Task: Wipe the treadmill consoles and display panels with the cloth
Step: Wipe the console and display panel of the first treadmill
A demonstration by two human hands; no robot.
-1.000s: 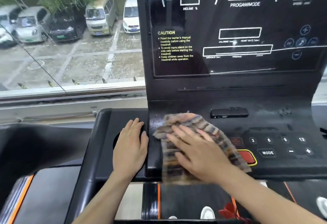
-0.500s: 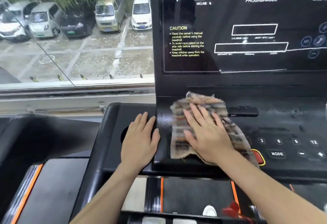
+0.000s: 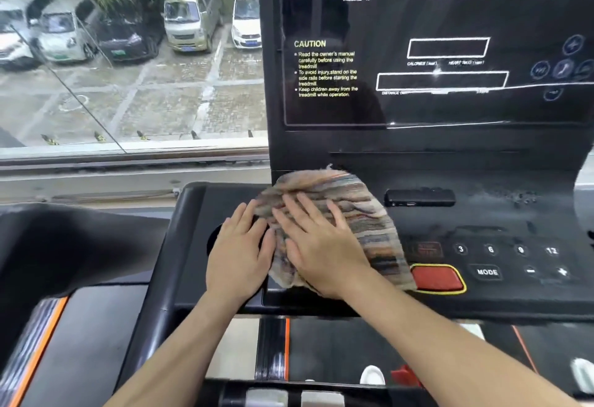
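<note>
ahead of right hand [image 3: 321,246]: upright display panel [image 3: 434,53] walls off the way just past the cloth [image 3: 353,207] | left: left hand [image 3: 239,252] lies flat just beside the cloth, blocking | right: console deck [image 3: 498,213] passable between small black bar [image 3: 419,197] and raised red button [image 3: 435,278] | under left hand: round recess [image 3: 214,238], possibly a cup holder

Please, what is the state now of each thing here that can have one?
cloth: crumpled, lying on the console, pressed under the right hand.
right hand: flat, fingers spread on the cloth.
left hand: flat on the console beside the cloth, holds nothing.
display panel: dark, unlit.
red button: uncovered, beside the cloth's edge.
console: dust specks on its right part.
</note>
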